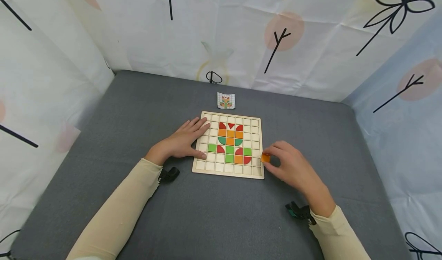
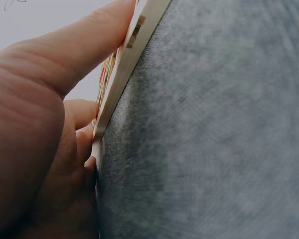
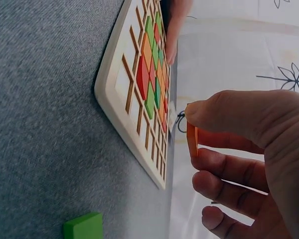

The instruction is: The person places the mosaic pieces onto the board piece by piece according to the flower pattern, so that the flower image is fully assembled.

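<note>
A wooden grid board [image 1: 246, 171] lies on the table, with red, orange and green tiles set in its middle squares. My left hand [image 1: 185, 139] rests on the board's left edge, fingers spread and thumb over the frame. In the left wrist view the thumb [image 2: 89, 40] lies along the board's side. Beside the right edge of the board, my right hand [image 1: 290, 164] pinches an orange tile [image 3: 192, 137] between thumb and fingertips. The right wrist view shows this tile edge-on, held apart from the board.
Behind the board lies a small pattern card [image 1: 226, 101] printed with a coloured grid figure. A green block [image 3: 83, 228] sits on the grey table [image 1: 221, 214] in the right wrist view. White printed cloth [image 1: 235, 33] hangs around the table's back and sides.
</note>
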